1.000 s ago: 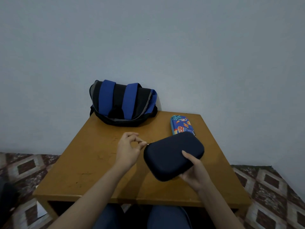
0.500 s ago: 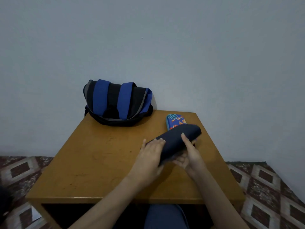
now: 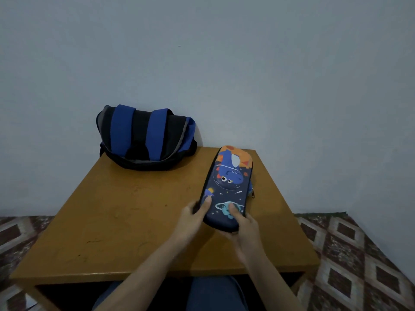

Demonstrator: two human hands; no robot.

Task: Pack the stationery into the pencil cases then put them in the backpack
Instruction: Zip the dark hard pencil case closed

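Two hands hold one pencil case by its near end, over the right half of the desk. The case is long and dark navy, printed with a blue cartoon creature, a ringed planet, stars and an orange patch at the far end. Its printed face is turned up, and its length runs away from the person, leaning slightly to the right.

The left hand takes the near left corner. Its thumb lies flat on the printed face and the other fingers curl round the edge, so the grip is closed on the case. The right hand takes the near right corner in the same way, thumb pressed on the planet and fingers tucked beneath.

Whether the far end of the case rests on the desk or is lifted clear I cannot tell. A zipper pull hangs at the case's right side, with a sliver of lighter blue just above it. Whether these belong to this case or to something under it is unclear.

The backpack, black with two blue straps, sits at the back left corner of the desk against the grey wall, well apart from the case. Blue-trousered legs show under the desk's near edge, and patterned floor tiles lie on either side.
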